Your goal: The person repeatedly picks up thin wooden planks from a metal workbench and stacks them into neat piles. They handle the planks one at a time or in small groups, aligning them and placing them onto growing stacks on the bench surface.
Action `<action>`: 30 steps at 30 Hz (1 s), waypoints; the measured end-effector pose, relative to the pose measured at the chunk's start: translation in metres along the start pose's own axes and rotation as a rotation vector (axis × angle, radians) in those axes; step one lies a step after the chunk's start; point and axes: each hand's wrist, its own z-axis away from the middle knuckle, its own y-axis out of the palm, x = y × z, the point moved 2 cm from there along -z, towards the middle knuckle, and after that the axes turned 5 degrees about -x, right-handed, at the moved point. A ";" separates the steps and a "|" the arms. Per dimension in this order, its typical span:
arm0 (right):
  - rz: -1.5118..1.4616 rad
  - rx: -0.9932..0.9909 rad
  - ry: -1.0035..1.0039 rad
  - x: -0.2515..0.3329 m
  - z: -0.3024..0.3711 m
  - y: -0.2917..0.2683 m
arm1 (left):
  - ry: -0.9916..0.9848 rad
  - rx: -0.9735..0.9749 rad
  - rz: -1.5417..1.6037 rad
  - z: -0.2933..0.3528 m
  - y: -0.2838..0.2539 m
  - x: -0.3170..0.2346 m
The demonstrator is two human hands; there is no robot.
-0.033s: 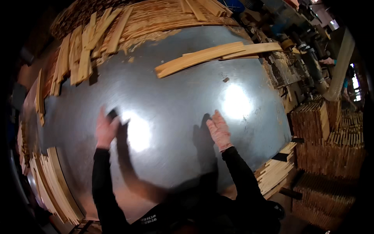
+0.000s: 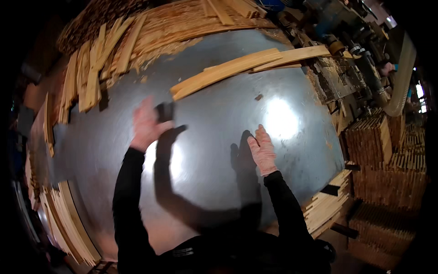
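Both my hands are over a smooth grey metal-topped table [image 2: 214,114], and each casts a dark shadow on it. My left hand [image 2: 148,124] is empty and open, its thumb held out from fingers that are a little blurred. To its right, my right hand [image 2: 263,151] wears a pale pinkish glove; its fingers stretch forward and hold nothing. Beyond the hands, a wooden board [image 2: 228,71] lies slantwise on the table. A second board [image 2: 294,58] continues from its right end toward the machinery. Neither hand touches the boards.
Loose wooden strips [image 2: 93,68] lie at the far left. A wide layer of stacked boards [image 2: 178,23] fills the far edge. Bundled slats stand at near left [image 2: 70,223] and near right [image 2: 326,203]. Machinery [image 2: 340,75] and tall wood stacks [image 2: 367,141] border the right side.
My left hand has moved forward and to the right, its thumb further out. My right hand has shifted slightly right. The whole view has turned a little.
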 end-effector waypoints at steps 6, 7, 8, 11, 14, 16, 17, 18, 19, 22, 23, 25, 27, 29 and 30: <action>0.681 -0.352 -0.496 0.060 -0.183 -0.144 | 0.342 0.267 -0.271 -0.184 0.131 -0.262; 0.849 -0.318 -0.707 0.087 -0.216 -0.159 | 0.246 0.339 -0.237 -0.190 0.146 -0.262; 1.006 -0.276 -0.925 0.115 -0.249 -0.172 | 0.235 0.257 -0.226 -0.187 0.152 -0.261; 1.376 -0.276 -1.276 0.125 -0.358 -0.169 | 0.265 0.193 -0.204 -0.129 0.145 -0.243; 1.450 0.012 -1.201 0.112 -0.408 -0.139 | 0.069 0.301 -0.108 -0.038 0.109 -0.203; 1.419 0.337 -0.950 0.150 -0.375 -0.077 | 0.044 0.143 -0.293 0.062 0.087 -0.129; 1.352 0.464 -0.985 0.163 -0.346 -0.042 | -0.081 0.183 -0.261 0.104 0.065 -0.118; 1.286 0.591 -1.006 0.171 -0.311 -0.018 | -0.169 0.196 -0.294 0.150 0.049 -0.105; 1.195 0.559 -1.175 0.159 -0.284 -0.004 | -0.279 0.285 -0.312 0.186 0.039 -0.089; 0.954 0.395 -1.574 0.108 -0.217 0.036 | -0.459 0.364 -0.320 0.288 0.017 -0.060; 0.868 0.359 -1.655 0.095 -0.209 0.038 | -0.475 0.360 -0.378 0.319 0.013 -0.050; 0.994 0.528 -1.630 0.110 -0.186 0.022 | -0.626 0.288 -0.291 0.380 0.001 -0.031; 1.010 0.731 -1.685 0.122 -0.159 0.004 | -0.845 0.246 -0.104 0.414 0.006 -0.013; 1.038 1.055 -1.739 0.124 -0.115 0.007 | -0.914 0.285 -0.199 0.380 0.006 -0.035; 0.991 1.068 -1.792 0.118 -0.092 0.013 | -0.941 0.306 -0.240 0.356 0.011 -0.047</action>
